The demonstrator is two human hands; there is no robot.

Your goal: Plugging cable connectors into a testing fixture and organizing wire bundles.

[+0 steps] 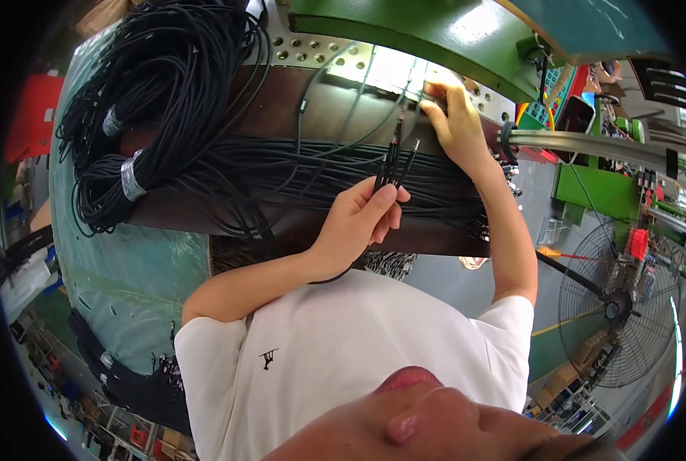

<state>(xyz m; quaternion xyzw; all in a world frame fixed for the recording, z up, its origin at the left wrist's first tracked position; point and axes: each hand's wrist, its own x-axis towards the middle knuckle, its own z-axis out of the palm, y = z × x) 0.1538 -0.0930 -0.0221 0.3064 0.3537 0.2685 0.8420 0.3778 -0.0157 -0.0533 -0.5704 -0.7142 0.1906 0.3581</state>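
My left hand is closed round several black cables, their ends pointing up and away from me. Some of those ends look stripped or bare at the tip. Farther off, under the green machine, my right hand reaches into a bright patch of light. Its thumb and forefinger are bent toward each other beside a thin dark cable; glare hides what is between them. Beneath both hands, a long bundle of black cables runs across a dark brown board.
A thick coil of black cables, bound with silvery ties, lies at the left. A perforated metal plate sits under the machine. On the right are a metal rail, a phone-like dark device and a large fan.
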